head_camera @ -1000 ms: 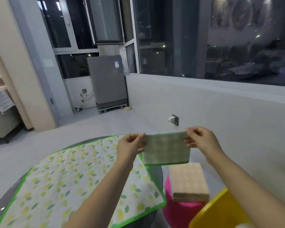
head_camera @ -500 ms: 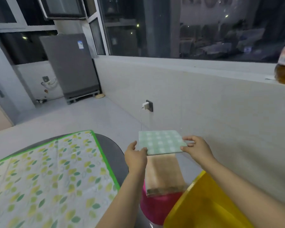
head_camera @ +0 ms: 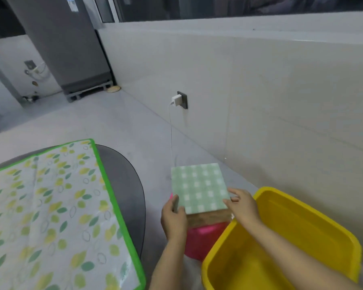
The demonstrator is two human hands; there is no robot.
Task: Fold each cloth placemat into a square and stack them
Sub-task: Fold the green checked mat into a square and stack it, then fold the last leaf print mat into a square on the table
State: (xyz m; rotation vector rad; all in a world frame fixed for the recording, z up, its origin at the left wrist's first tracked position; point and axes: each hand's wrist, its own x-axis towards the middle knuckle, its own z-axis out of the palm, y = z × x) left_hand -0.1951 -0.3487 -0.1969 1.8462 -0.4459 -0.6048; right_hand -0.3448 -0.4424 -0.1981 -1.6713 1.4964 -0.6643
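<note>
While both grip it, green placemat lies between left hand and right hand.

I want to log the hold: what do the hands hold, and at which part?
The folded green checked placemat: left hand at its near left corner, right hand at its near right corner.

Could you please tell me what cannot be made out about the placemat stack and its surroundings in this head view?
- How many folded mats lie below: the green checked placemat covers all but the orange stack's front edge.
- Pink stool: mostly hidden by the stack, left hand and yellow tub.
- Right hand: fingers blurred.
- Tub's near end: cut off by the frame's bottom edge.
</note>
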